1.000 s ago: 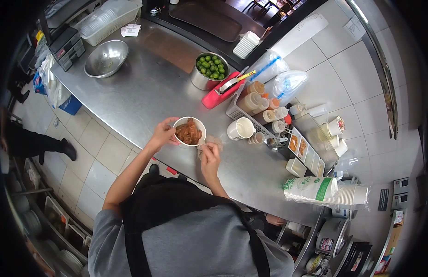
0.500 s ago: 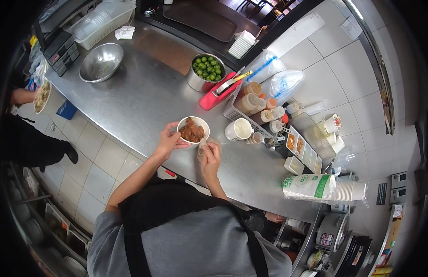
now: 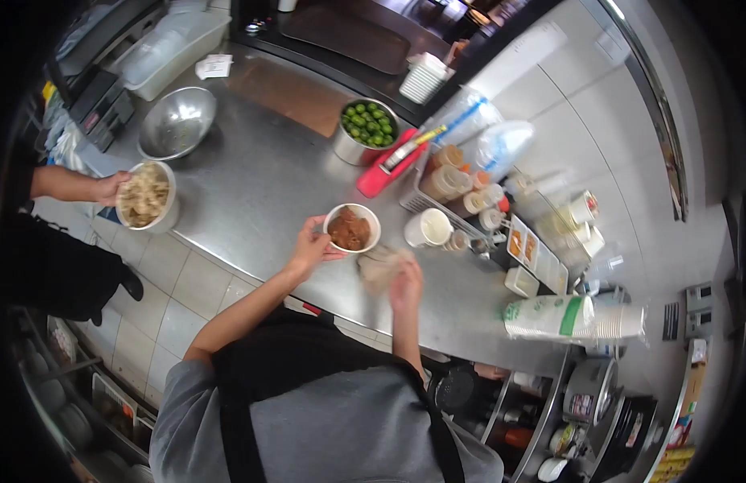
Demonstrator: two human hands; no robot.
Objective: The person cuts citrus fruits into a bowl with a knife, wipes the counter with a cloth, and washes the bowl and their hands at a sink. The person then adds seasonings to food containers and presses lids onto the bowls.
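Observation:
My left hand (image 3: 310, 248) is closed around the side of a white paper bowl (image 3: 376, 233) that holds pieces of saucy, reddish-brown meat (image 3: 349, 230). The bowl is over the front part of the steel counter, its opening facing up. To the right of it, my right hand (image 3: 406, 283) is smeared by motion, with its fingers closed on a crumpled, translucent tan piece of plastic (image 3: 378, 272). I cannot make out whether that is a bag or a glove. A white cup (image 3: 428, 228) with pale contents stands just beyond my right hand.
On the steel counter (image 3: 260, 173) are a metal bowl (image 3: 177, 122), a pot of green limes (image 3: 366, 125), a red-pink object (image 3: 383, 174), a basket of sauce bottles (image 3: 447, 182) and stacked paper cups (image 3: 550, 317). At left, another person's hand (image 3: 110, 190) holds a food-filled tub (image 3: 170, 211).
My right hand has moved away from the bowl to the right, taking the translucent plastic along. The other person's tub has come in over the counter's left edge. My left hand still holds the bowl.

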